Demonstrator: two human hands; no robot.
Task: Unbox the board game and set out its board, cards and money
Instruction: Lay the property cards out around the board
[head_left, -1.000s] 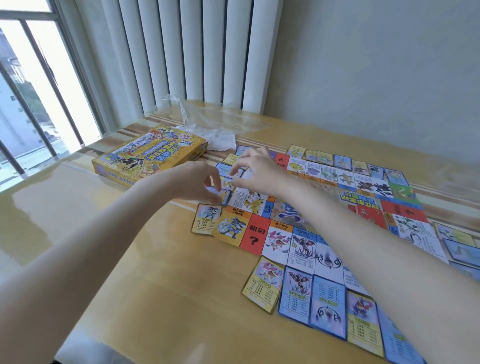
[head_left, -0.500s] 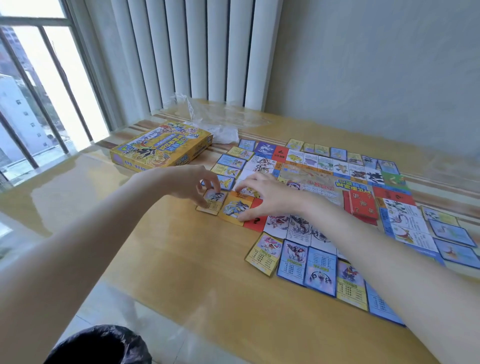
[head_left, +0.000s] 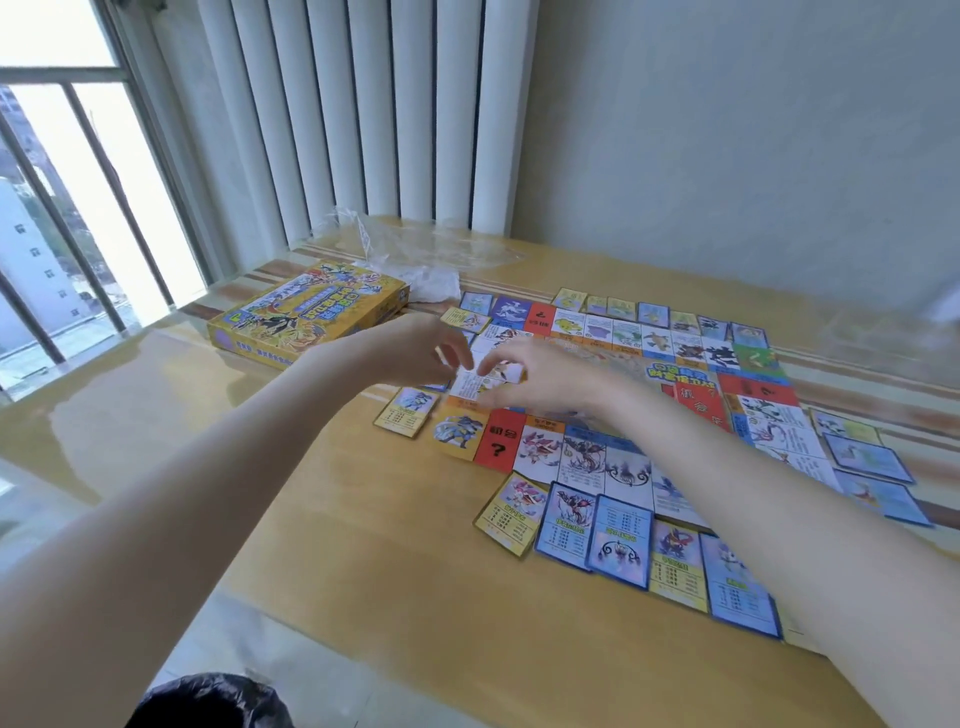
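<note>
Both hands are now lifted off the near-left corner of the colourful square game board (head_left: 613, 415), where half a second ago they pressed down. The right hand (head_left: 524, 382) and left hand (head_left: 415, 353) meet above a small white printed card (head_left: 475, 384), fingertips on its edges. The yellow-bordered card (head_left: 408, 413) by the corner now lies uncovered on the surface.
</note>
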